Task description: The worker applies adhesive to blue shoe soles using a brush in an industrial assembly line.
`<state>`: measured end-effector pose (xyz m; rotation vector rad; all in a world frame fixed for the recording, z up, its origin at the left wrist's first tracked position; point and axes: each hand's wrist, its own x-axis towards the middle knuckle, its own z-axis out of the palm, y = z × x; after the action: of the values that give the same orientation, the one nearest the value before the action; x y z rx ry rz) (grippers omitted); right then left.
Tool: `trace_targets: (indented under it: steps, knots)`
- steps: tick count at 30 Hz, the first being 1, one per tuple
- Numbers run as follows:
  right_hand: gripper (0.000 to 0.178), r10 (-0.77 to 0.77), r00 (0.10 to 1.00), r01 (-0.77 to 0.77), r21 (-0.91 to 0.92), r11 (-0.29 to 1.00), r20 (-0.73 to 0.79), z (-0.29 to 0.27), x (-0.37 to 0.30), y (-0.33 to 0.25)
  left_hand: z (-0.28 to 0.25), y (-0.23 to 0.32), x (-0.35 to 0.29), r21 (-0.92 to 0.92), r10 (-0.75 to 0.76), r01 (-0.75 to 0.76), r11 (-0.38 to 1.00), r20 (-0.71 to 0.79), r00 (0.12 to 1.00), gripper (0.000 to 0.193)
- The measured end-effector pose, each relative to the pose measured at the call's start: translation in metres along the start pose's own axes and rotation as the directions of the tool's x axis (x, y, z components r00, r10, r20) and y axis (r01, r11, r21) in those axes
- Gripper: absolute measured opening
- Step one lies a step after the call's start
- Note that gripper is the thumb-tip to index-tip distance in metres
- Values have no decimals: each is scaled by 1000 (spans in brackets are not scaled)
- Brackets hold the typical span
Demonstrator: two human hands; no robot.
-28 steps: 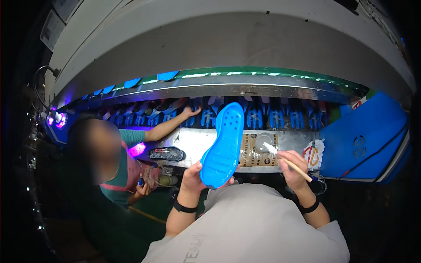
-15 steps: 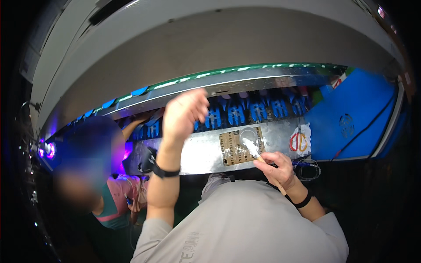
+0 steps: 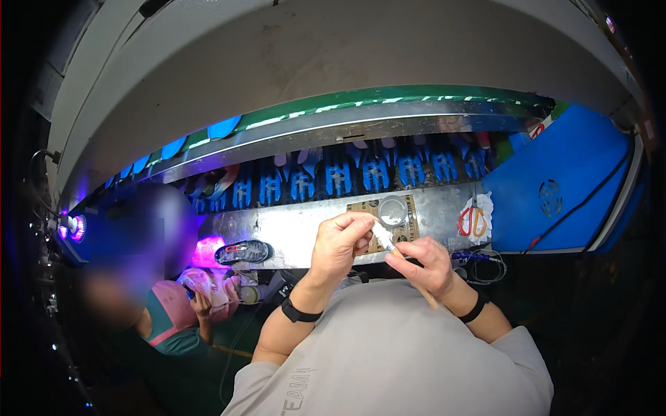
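My right hand (image 3: 428, 265) is closed around the wooden handle of a brush (image 3: 383, 238) with white bristles. At the bristle end, my left hand (image 3: 340, 244) has its thumb and fingers pinched together on the tip. Just beyond the brush, a round clear dish (image 3: 393, 211) rests on a piece of brown printed cardboard (image 3: 359, 207). To the left of my left hand, a dark shoe (image 3: 243, 252) lies on the metal bench (image 3: 295, 232).
Scissors with red and orange handles (image 3: 473, 221) lie on crumpled white paper (image 3: 487, 205) to the right. Several blue forked holders (image 3: 338, 179) line the bench's far side. A blue cabinet (image 3: 555, 187) stands at right. A co-worker (image 3: 184, 305) sits at left near a purple lamp (image 3: 73, 227).
My left hand has come down and right from above the bench to the bristles. The brush has moved slightly nearer and left, off the dish. The shoe now shows in full.
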<state>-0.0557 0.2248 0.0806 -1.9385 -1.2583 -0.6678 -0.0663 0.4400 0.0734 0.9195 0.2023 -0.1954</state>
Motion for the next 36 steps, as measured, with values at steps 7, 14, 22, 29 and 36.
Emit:
trace_targets:
  steps: [7, 14, 22, 29, 36]
  knots:
    - [37, -15, 999, 15, -24, 1000, -32, 9, 3, -2, -6, 28, -4, 179, 104, -99, 979, -14, 995, 37]
    - [32, 233, 972, -231, 69, 971, -20, 3, -4, -1, -115, 147, 43, 985, 921, -45, -169, 174, 350, 24]
    - [23, 710, 701, -704, 236, 670, 74, 10, -30, 23, -176, 209, 84, 861, 691, 36, -507, 381, 614, 35]
    - [18, 884, 453, -864, 303, 403, 114, 40, -73, 86, -133, 181, 43, 950, 807, -148, -274, 311, 503, 29]
    - [18, 837, 507, -860, 47, 508, 206, 74, -95, 133, -138, 145, 60, 536, 387, -56, 843, -529, 755, 55]
